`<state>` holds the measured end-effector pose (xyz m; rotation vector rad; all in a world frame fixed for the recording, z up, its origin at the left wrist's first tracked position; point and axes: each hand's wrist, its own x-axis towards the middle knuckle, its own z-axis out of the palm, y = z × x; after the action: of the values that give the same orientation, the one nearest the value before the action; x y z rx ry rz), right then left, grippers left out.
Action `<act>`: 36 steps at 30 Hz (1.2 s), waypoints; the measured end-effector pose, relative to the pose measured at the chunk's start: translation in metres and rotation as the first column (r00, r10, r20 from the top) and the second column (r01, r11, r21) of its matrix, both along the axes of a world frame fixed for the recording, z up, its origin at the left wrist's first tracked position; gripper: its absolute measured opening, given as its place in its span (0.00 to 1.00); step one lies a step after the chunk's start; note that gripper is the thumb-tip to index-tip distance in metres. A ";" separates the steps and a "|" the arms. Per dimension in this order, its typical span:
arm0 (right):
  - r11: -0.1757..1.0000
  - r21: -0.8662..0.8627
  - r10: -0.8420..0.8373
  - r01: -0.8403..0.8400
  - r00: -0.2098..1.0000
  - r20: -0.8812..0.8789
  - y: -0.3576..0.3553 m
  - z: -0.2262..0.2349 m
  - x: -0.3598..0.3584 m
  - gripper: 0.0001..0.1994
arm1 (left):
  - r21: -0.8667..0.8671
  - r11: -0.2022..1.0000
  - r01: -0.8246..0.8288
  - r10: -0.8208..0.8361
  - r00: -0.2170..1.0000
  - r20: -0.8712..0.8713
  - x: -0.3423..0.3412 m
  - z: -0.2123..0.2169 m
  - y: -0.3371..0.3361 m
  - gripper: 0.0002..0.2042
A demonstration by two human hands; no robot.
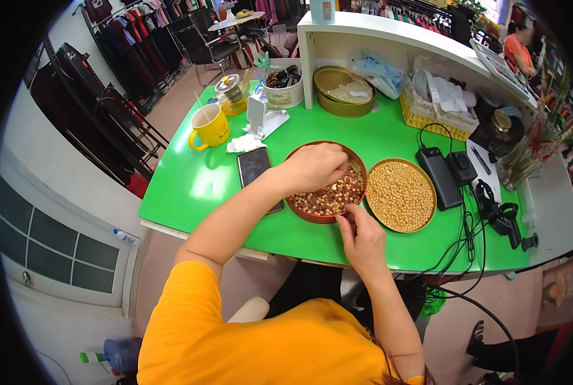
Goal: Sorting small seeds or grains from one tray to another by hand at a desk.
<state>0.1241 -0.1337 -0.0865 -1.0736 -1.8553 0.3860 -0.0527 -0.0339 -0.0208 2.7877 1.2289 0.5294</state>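
Observation:
A round red tin (313,217) stands on the green table, filled with mixed dark red and pale yellow beans (321,200). My left hand (317,168) is over the beans at its far side, fingers curled down and pressed together; whatever is between the fingertips is hidden. At the near right edge of the red tin, my right hand (363,239) pinches the rim between thumb and fingers. Close on the right sits a round gold tin lid (433,215) holding pale yellow beans (400,194), apart from the red tin. Under my left forearm lies a dark phone (254,165).
At the left are a yellow mug (209,126), a glass teapot (231,93), a white phone stand (258,115) and crumpled tissue (246,144). A black power bank (440,178) and tangled cables (469,237) lie on the right. Gold tins (344,108) and a yellow basket (435,117) stand at the back.

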 end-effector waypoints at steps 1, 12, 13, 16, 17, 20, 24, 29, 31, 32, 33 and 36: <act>1.000 0.008 -0.002 0.002 1.000 -0.004 0.001 0.000 0.001 0.12 | -0.031 0.998 0.047 -0.045 0.996 0.070 0.010 0.002 0.003 0.06; 1.000 -0.008 0.008 -0.008 1.000 -0.001 0.000 0.001 -0.001 0.11 | -0.019 0.964 0.265 -0.262 0.959 0.105 0.018 -0.026 0.021 0.08; 1.000 -0.010 0.002 -0.002 1.000 0.001 0.001 0.001 0.001 0.11 | -0.098 0.982 0.160 -0.163 0.986 -0.020 0.017 -0.019 0.017 0.09; 1.000 -0.020 0.001 -0.001 1.000 0.003 0.000 0.000 0.001 0.11 | -0.219 0.972 -0.084 0.020 0.960 -0.280 0.015 -0.002 0.007 0.09; 1.000 -0.019 0.003 -0.003 1.000 -0.001 0.000 0.000 0.000 0.11 | -0.205 0.978 -0.039 -0.009 0.974 -0.227 0.012 0.000 0.007 0.09; 0.999 -0.032 0.009 -0.009 1.000 -0.005 -0.001 0.002 -0.002 0.11 | -0.168 0.985 0.048 -0.068 0.991 -0.113 0.009 -0.002 0.009 0.08; 0.999 -0.041 0.003 -0.003 1.000 -0.003 -0.001 0.002 -0.002 0.11 | -0.263 0.890 0.372 -0.335 0.926 0.174 0.029 -0.017 0.014 0.07; 0.999 0.032 0.003 -0.004 1.000 0.019 0.001 0.000 -0.003 0.10 | -0.278 0.946 0.166 -0.193 0.978 -0.072 0.007 -0.019 0.011 0.06; 0.999 0.050 0.005 -0.007 1.000 0.028 0.000 0.000 -0.002 0.10 | -0.256 0.965 -0.063 -0.003 0.969 -0.246 -0.004 -0.015 0.014 0.06; 1.000 0.027 0.001 -0.002 1.000 0.026 0.000 0.000 -0.002 0.10 | -0.258 0.964 -0.067 0.002 0.970 -0.244 -0.006 -0.012 0.016 0.06; 1.000 0.003 -0.004 0.004 1.000 0.023 0.000 0.001 -0.001 0.10 | -0.271 0.962 -0.021 -0.025 0.986 -0.165 -0.006 -0.008 0.018 0.06; 1.000 -0.017 -0.013 0.013 1.000 0.019 0.000 0.000 -0.003 0.10 | -0.283 0.956 0.074 -0.076 0.997 0.003 -0.001 -0.007 0.021 0.07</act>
<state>0.1213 -0.1336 -0.0864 -1.1038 -1.8641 0.3857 -0.0535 -0.0132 -0.0278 2.5838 1.0968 0.3095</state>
